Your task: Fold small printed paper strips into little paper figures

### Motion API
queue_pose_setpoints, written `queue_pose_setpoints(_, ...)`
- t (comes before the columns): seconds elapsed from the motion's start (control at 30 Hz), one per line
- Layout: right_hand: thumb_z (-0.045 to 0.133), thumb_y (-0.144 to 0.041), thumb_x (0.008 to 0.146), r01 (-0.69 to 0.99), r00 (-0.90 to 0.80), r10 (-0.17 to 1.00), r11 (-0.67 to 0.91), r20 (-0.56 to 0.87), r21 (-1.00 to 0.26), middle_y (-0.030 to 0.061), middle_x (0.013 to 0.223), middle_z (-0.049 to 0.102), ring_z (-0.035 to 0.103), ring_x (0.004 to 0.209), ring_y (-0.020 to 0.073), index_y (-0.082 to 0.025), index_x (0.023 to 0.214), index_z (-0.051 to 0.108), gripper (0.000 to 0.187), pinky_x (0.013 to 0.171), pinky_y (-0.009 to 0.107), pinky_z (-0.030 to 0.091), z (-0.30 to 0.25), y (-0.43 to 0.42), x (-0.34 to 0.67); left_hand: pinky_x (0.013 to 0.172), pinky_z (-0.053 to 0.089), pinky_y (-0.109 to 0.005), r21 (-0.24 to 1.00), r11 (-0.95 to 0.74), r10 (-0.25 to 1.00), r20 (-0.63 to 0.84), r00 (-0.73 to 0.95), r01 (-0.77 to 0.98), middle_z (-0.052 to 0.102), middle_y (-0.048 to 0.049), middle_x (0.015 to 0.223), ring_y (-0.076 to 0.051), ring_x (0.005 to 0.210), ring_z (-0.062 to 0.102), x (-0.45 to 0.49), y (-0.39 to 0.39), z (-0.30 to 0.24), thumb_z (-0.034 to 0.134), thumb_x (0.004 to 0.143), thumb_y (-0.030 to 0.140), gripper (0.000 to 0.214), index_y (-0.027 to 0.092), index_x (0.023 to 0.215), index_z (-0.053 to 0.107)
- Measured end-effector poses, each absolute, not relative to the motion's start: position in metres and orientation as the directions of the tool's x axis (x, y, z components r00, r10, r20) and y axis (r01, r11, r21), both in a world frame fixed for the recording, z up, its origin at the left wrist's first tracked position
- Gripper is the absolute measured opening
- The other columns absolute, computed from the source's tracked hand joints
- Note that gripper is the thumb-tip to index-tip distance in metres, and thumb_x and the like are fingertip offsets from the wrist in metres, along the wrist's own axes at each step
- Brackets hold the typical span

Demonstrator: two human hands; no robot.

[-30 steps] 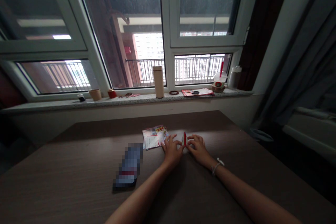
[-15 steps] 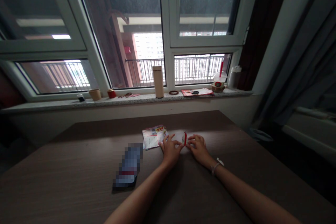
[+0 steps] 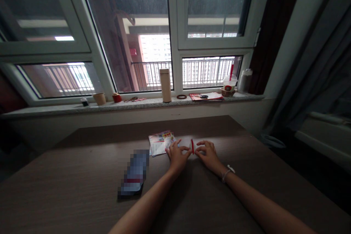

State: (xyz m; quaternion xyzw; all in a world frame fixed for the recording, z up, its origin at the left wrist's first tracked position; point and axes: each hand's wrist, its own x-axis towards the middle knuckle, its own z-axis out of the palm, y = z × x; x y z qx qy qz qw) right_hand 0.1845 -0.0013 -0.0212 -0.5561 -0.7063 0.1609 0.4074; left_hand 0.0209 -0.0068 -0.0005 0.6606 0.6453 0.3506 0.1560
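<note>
A small red and white folded paper [image 3: 192, 146] stands on edge on the dark wooden table [image 3: 82, 175], between my two hands. My left hand [image 3: 177, 155] rests on the table with fingers spread, its fingertips touching the paper's left side. My right hand [image 3: 208, 153] pinches the paper from the right with thumb and forefinger. A white band sits on my right wrist. A colourful printed sheet [image 3: 161, 141] lies flat just left of my left hand.
A blurred dark flat object [image 3: 134, 172] lies on the table to the left. The windowsill [image 3: 55, 109] holds a tall beige flask [image 3: 165, 85], a drink cup with a red straw [image 3: 229, 83], a jar [image 3: 245, 80], small cups and red papers. A curtain hangs at the right.
The folded paper now stands thinner and more upright. My left fingers have spread slightly; both hands stay in nearly the same place.
</note>
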Motion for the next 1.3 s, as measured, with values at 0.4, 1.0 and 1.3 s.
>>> queue_pose_setpoints(0.4,0.062,-0.037,0.081,0.61,-0.029,0.925,0.318,0.38,-0.726,0.0056,0.111,0.061,0.044,0.117,0.0262,-0.026,0.075,0.072,0.016,0.104,0.044,0.032,-0.0265,0.0037,0.1869,0.113,0.014,-0.056,0.689,-0.147,0.96,0.272,-0.066,0.709,0.054,-0.0007,0.135,-0.03,0.13,0.038,0.0212,-0.0076,-0.0023,0.073,0.073,0.031,0.004,0.027,0.073,0.074)
queue_pose_setpoints(1.0,0.066,-0.032,0.08,0.623,-0.061,0.91,0.355,0.41,-0.696,0.005,0.107,0.063,0.044,0.114,0.0255,-0.027,0.073,0.072,0.01,0.103,0.042,0.033,-0.0239,0.0007,0.184,0.112,0.02,-0.053,0.698,-0.149,0.956,0.282,-0.077,0.701,0.058,-0.002,0.131,-0.029,0.126,0.043,0.0214,-0.0053,-0.0032,0.071,0.075,0.03,0.005,0.027,0.075,0.074)
queue_pose_setpoints(1.3,0.068,-0.038,0.078,0.622,-0.082,0.927,0.335,0.367,-0.708,0.0037,0.107,0.064,0.045,0.112,0.024,-0.027,0.076,0.072,0.011,0.103,0.04,0.034,-0.0237,-0.0022,0.183,0.109,0.028,-0.049,0.712,-0.16,0.933,0.335,-0.131,0.684,0.061,-0.0016,0.125,-0.027,0.12,0.048,0.0192,-0.0029,-0.0054,0.071,0.075,0.029,0.004,0.026,0.074,0.074)
